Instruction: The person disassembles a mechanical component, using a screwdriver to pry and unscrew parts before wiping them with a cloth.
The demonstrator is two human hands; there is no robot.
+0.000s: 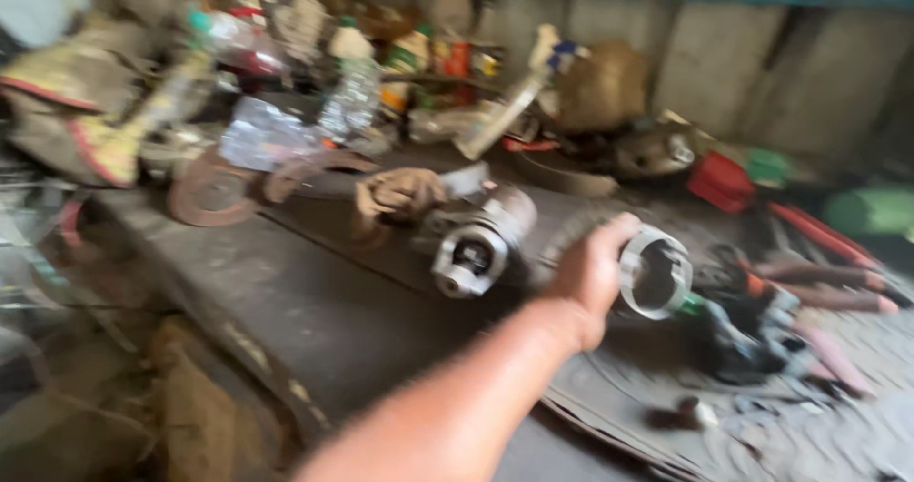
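Observation:
My left hand (pixel 588 271) reaches out over a dark, dirty workbench (pixel 314 301) and grips a short silver metal cylinder housing (pixel 655 273), open at the end that faces me. The thumb lies over its top edge. Just left of the hand a grey starter motor (pixel 476 244) lies on its side on the bench, with a brown rag or glove (pixel 400 195) behind it. My right hand is out of view. The picture is blurred by motion.
Pliers and tools with red and pink handles (pixel 819 282) lie to the right of the hand. A rusty disc (pixel 209 195), plastic bottles (pixel 352 82), a red box (pixel 721 180) and assorted clutter crowd the back of the bench against a grey wall.

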